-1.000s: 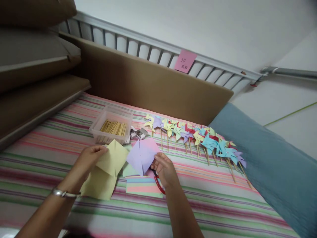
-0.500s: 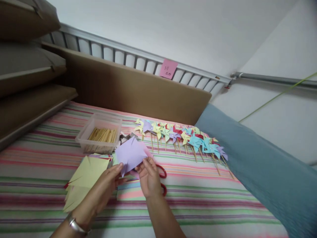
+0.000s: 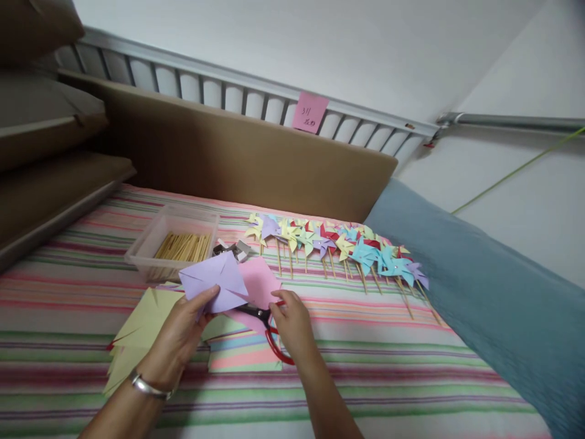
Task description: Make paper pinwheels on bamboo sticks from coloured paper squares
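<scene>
My left hand [image 3: 185, 326] pinches a purple paper square [image 3: 219, 277] between thumb and fingers. Diagonal slits run in from the square's corners. At the upper handle loop of the red-handled scissors [image 3: 275, 349], the fingers of my right hand [image 3: 292, 320] are closed. Part of the dark blades lies behind the purple square. Pink paper [image 3: 260, 279] is just beyond the scissors. Below them lies a stack of multicoloured paper [image 3: 244, 356]. Slit pale yellow squares [image 3: 146, 320] sit left of my left hand, partly covered by it.
A clear plastic box [image 3: 139, 253] holds many wooden sticks [image 3: 185, 249]. Beside it is a small opened box [image 3: 237, 250] with dark contents. Finished paper pinwheels [image 3: 363, 253] lie in a row at the back right. A cardboard panel [image 3: 228, 152] stands behind, and brown packages [image 3: 55, 189] are stacked left.
My right hand has let go of the purple square and taken hold of the scissors, which have shifted left. My left hand has carried the square leftward.
</scene>
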### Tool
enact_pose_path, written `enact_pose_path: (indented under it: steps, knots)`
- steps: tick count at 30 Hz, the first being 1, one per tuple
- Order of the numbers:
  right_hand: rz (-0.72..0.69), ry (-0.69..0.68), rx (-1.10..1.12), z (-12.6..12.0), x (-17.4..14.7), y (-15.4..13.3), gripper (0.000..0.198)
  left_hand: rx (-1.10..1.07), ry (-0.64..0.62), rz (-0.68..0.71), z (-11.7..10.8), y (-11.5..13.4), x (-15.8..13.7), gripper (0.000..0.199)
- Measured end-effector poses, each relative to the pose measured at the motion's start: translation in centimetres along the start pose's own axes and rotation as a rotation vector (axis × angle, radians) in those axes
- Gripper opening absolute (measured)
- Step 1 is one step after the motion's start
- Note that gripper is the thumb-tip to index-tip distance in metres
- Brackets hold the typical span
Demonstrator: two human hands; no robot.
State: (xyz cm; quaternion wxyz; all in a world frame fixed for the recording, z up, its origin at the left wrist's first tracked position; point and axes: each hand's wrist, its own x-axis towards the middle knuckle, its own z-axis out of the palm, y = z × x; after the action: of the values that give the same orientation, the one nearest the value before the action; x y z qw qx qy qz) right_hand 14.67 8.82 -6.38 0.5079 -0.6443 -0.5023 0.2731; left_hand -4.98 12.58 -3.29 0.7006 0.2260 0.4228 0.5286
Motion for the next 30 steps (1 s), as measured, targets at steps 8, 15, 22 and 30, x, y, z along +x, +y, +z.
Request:
enact_pose_path:
  steps: [8, 15, 22, 30]
  knots:
    - [0.018, -0.053, 0.116, -0.5, -0.2, -0.6, 0.018, 0.146, -0.105, -0.039, 0.8, -0.3, 0.2, 0.028]
    - [0.263, -0.275, 0.514, 1.6, -0.3, -2.1, 0.016, 0.283, -0.183, -0.103, 0.8, -1.2, 0.4, 0.027]
    - [0.287, -0.299, 0.447, 1.8, -0.2, -1.7, 0.019, 0.289, -0.264, -0.159, 0.6, -0.6, 0.5, 0.027]
    - [-0.015, -0.115, -0.337, -1.4, 0.4, 0.7, 0.025, 0.207, -0.092, -0.058, -0.2, 0.8, 1.1, 0.025]
